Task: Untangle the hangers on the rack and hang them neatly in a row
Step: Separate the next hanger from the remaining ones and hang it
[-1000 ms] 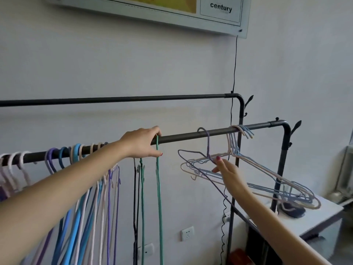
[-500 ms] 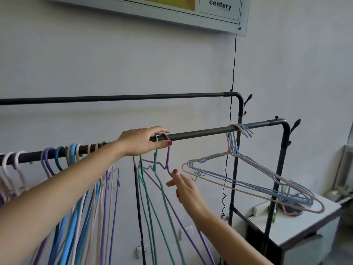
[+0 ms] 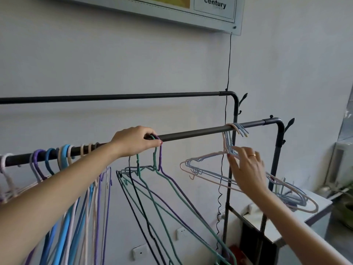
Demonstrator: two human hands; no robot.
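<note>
The left hand (image 3: 136, 142) sits at the centre of the frame on the front rail (image 3: 193, 133) of the rack, fingers curled over the bar and round the hooks of the purple hanger (image 3: 172, 179) and a green hanger (image 3: 155, 163) hanging just below it. Two more hangers, one green and one dark, hang against these toward the left; their hooks are hidden behind the hand. Right of centre, the right hand (image 3: 246, 167) is spread wide, its fingertips touching the necks of the tangled bunch (image 3: 208, 171) of pink and pale blue hangers, which hooks over the rail near its right bend and tilts down toward the lower right; the wires overlap too much to count. At the left edge, a dense row of hangers (image 3: 63, 159) in purple, blue, cream and pink fills the rail. A second, higher rail (image 3: 114, 96) behind carries nothing.
</note>
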